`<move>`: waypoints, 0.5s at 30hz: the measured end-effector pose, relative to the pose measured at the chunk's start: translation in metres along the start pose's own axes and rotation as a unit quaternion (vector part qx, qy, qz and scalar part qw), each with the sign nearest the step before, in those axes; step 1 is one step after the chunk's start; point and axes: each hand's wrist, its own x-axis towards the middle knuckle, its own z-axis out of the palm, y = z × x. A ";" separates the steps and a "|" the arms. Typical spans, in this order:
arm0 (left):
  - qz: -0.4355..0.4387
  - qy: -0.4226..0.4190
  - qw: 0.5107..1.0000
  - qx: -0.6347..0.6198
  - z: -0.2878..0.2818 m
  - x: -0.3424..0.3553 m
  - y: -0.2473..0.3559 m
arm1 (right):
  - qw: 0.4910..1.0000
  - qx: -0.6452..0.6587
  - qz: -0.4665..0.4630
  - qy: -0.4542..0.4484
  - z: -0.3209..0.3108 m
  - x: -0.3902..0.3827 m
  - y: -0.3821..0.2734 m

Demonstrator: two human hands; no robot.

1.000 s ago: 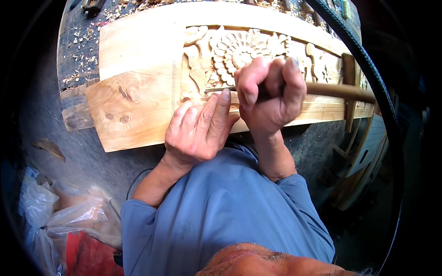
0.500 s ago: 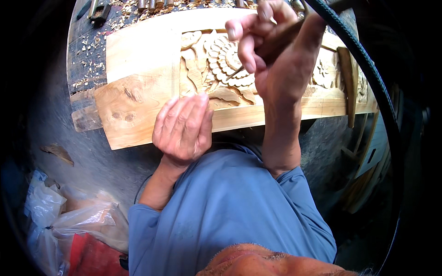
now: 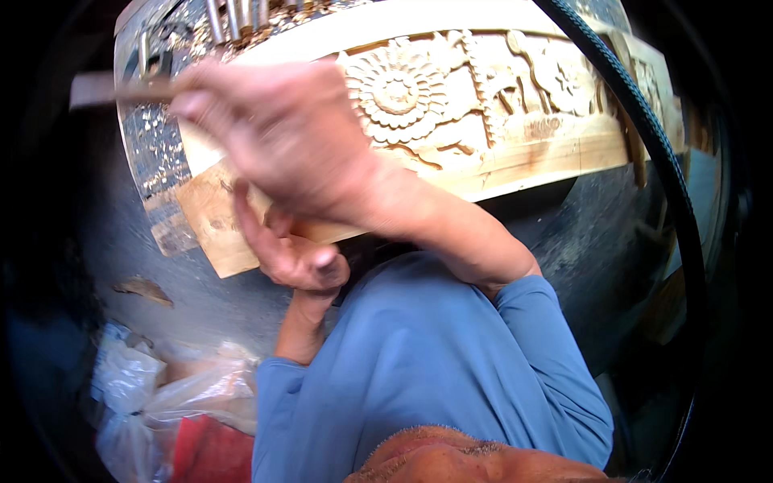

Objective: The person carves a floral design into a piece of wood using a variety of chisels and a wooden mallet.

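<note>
Stretched across to the left, my right hand (image 3: 282, 137) is closed round a wooden-handled carving tool (image 3: 133, 88). Its brown length sticks out leftward past my fist, and motion blurs its far end. Below it, my left hand (image 3: 299, 259) has its fingers apart and holds nothing; some of its fingers pass behind my right hand. Both hands are over or beside the left part of a pale carved wooden panel (image 3: 555, 157). A round layered flower (image 3: 400, 92) and other relief shapes show to the right of my hands.
Several metal chisels (image 3: 233, 18) lie among wood shavings on the dark workbench (image 3: 153, 181). A wooden bar (image 3: 636, 149) lies across the panel's right part. A braided black cable (image 3: 644, 113) hangs at the right. On the floor are plastic bags (image 3: 133, 382) and something red (image 3: 213, 452).
My right hand has swung from over the flower to the far left with the tool, uncovering the flower. My left hand has turned and drawn slightly back off the panel. The view has shifted.
</note>
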 end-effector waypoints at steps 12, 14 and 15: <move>-0.081 0.012 0.991 -0.108 0.012 0.019 0.006 | 0.993 -0.049 -0.053 0.094 0.061 -0.008 0.000; -0.102 0.010 0.990 -0.102 0.012 0.018 0.014 | 0.992 -0.059 -0.054 0.099 0.061 -0.010 0.000; -0.121 0.006 0.988 -0.099 0.013 0.018 0.020 | 0.991 -0.063 -0.054 0.101 0.060 -0.011 0.001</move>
